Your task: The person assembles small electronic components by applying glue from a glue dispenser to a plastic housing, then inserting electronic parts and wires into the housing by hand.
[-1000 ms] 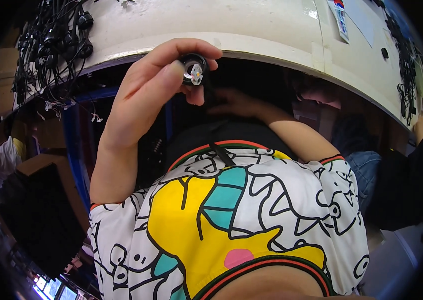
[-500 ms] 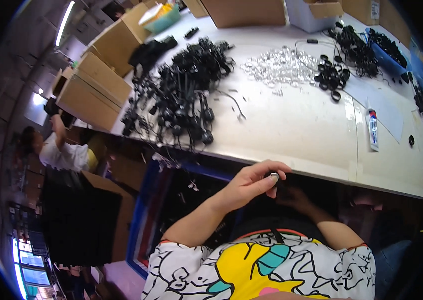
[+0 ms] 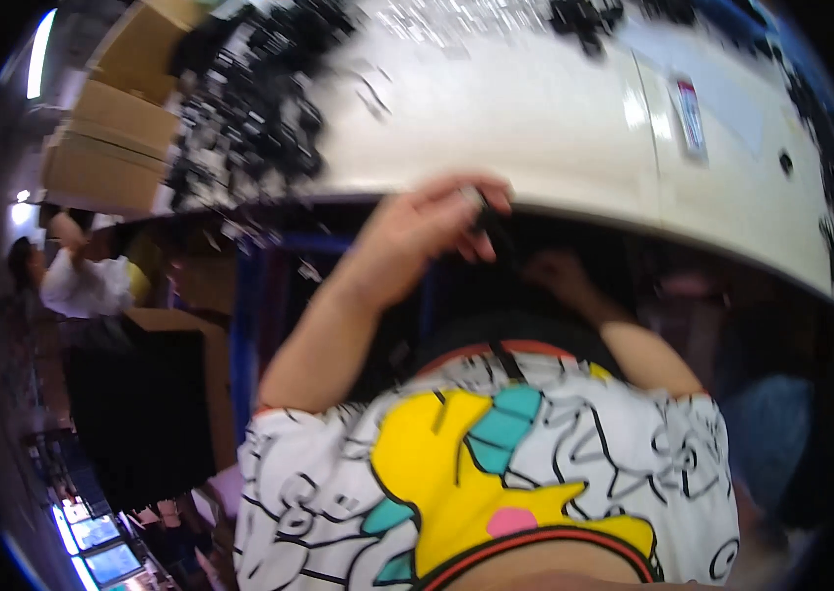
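White worktable [image 3: 496, 108] bearing tangled black cables [image 3: 264, 108] (left and right edges), clear pieces [image 3: 466, 18] beside clustered black rings [image 3: 584, 18] (far side), and a paper sheet [image 3: 735, 103], squeeze tube [image 3: 691, 120] and lone ring [image 3: 785, 162] (right).

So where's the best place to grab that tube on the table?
Probably the tube's middle, right hand coming from above. It lies flat on the white table, long and slim, pointing roughly away from the near edge, so pinch across its narrow width.
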Available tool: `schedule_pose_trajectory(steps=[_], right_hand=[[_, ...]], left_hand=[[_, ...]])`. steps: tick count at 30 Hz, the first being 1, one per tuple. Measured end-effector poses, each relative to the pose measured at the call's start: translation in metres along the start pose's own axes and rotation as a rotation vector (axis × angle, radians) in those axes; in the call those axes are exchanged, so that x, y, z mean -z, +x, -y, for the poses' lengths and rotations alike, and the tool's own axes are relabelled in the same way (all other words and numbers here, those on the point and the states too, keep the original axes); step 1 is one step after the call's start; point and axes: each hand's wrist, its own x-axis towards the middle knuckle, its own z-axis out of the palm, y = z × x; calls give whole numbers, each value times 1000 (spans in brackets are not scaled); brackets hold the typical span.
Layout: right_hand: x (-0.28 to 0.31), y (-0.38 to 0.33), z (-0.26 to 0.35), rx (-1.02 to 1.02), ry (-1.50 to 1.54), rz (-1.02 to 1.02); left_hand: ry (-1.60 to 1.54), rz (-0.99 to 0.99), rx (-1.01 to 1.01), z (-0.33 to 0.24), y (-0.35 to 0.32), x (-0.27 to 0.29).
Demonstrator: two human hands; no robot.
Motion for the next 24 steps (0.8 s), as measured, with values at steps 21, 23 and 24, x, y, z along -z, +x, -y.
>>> schedule_pose_trajectory(steps=[21,23,24], right_hand=[[-4,-6,-28,-67,-28,105],[-4,-6,-24,-76,-34,113],[-2,-5,-19,-93,-30,139]], left_hand=[[5,134,47,31,4,11],[20,140,65,31,4,11],[12,139,65,32,5,12]])
